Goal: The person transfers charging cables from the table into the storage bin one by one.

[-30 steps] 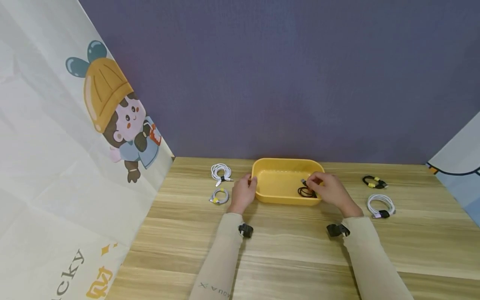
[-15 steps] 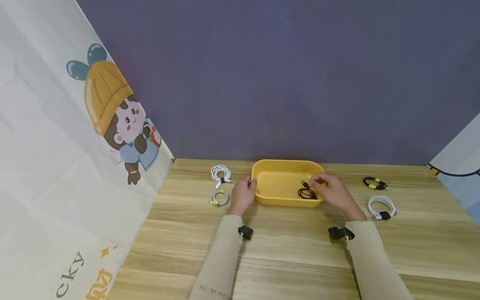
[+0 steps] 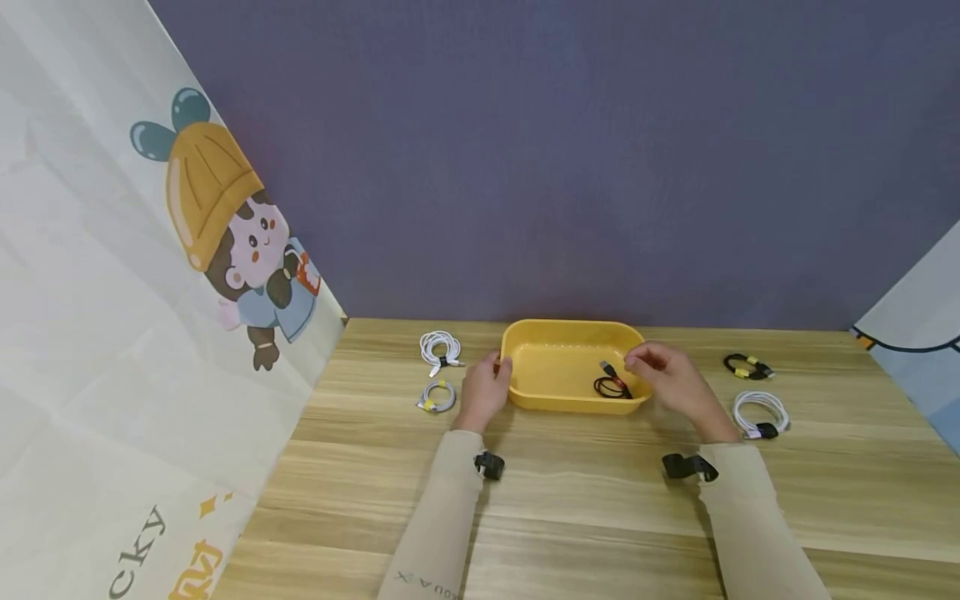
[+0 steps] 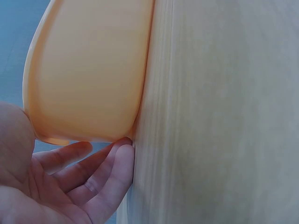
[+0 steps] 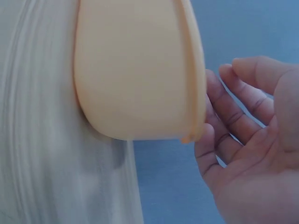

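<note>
In the head view a yellow plastic tray stands on the wooden table near the back wall. A black coiled USB cable with a red tie lies in its front right corner. My left hand holds the tray's left end, thumb over the rim; in the left wrist view its fingers reach along the outer wall. Just above the right rim hovers my right hand, apart from the cable. The right wrist view shows its fingers loosely bent with nothing between them, beside the tray rim.
Left of the tray lie a white coiled cable and a grey coiled cable. To the right are a black cable with yellow ties and a thicker white cable. A dark blue wall rises behind the table.
My right hand has let go of the black USB cable and drawn back to the right and slightly up. The cable stays in the tray's corner. My left hand keeps its place.
</note>
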The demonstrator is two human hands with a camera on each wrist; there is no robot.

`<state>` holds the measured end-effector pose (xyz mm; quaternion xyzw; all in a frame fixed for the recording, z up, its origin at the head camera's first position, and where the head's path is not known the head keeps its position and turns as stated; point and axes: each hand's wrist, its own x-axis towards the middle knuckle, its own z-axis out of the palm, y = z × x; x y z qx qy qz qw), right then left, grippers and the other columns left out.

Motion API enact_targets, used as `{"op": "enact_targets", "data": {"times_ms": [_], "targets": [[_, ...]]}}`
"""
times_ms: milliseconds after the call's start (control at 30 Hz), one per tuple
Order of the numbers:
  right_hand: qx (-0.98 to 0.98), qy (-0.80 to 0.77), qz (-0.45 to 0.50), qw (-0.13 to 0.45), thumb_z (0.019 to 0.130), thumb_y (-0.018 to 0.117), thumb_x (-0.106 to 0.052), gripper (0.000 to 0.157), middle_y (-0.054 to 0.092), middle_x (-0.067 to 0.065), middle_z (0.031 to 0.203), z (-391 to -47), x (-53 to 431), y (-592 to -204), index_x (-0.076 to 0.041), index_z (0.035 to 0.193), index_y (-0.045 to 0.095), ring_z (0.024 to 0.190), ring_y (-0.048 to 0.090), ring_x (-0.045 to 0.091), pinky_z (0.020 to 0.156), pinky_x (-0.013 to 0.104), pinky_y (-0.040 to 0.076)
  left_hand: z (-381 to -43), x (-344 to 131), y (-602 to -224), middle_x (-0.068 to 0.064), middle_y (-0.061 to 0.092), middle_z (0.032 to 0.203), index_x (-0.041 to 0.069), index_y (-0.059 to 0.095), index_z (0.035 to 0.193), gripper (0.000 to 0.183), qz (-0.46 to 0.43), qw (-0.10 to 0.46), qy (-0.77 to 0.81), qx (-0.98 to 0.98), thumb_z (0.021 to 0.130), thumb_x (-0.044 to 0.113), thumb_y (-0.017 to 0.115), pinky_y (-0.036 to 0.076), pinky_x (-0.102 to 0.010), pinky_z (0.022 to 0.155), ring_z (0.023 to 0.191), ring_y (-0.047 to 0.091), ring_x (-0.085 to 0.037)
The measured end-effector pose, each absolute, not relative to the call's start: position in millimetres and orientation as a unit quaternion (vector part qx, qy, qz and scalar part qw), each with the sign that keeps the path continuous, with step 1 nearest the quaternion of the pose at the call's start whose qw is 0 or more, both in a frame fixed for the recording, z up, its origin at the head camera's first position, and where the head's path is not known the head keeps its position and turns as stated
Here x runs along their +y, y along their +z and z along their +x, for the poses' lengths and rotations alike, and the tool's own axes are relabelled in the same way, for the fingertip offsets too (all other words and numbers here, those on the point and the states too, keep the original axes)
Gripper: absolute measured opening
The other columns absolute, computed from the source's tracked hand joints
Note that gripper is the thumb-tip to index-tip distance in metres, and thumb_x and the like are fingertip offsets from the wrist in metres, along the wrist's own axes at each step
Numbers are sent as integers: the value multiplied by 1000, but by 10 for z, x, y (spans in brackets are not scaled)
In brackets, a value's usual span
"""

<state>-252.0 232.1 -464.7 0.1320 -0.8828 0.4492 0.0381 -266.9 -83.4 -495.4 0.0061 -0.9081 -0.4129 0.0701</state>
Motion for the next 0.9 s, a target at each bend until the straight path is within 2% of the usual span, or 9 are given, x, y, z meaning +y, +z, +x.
{"op": "enact_targets", "data": {"times_ms": [233,367,533,733,900], "targets": [[-890,436,123,56,105,58,-30,31,71,14,112,-2489,2434,-4545,-2,114,69,89,60,3,75,19,48,-2666,-841,-4959,-10,76,104,11,67,131,37,3,74,-412,-908,106,32,50,56,-47,83,91,71,-30],[-901,417,104,61,105,56,-36,37,71,16,116,-2455,2531,-4481,-4,117,70,90,58,-2,75,19,48,-2665,-840,-4960,-10,77,104,11,67,131,37,2,75,-412,-908,106,32,50,56,-47,83,91,71,-30],[-915,389,81,73,105,55,-40,37,72,17,113,-2410,2663,-4419,-8,118,69,88,55,-5,72,21,47,-2661,-839,-4959,-11,77,105,10,67,131,37,1,73,-415,-907,106,31,51,56,-48,85,94,72,-32],[-923,373,52,77,106,51,-46,40,70,14,112,-2360,2851,-4406,-12,121,66,86,54,1,69,22,45,-2665,-837,-4958,-11,76,106,10,67,133,38,2,72,-412,-908,106,32,50,56,-49,86,95,71,-32],[-931,350,49,90,106,52,-42,39,70,13,112,-2342,3044,-4447,-9,123,65,85,50,-10,71,20,45,-2669,-836,-4954,-11,77,106,10,66,133,38,2,72,-408,-910,106,32,50,56,-49,86,95,71,-33]]}}
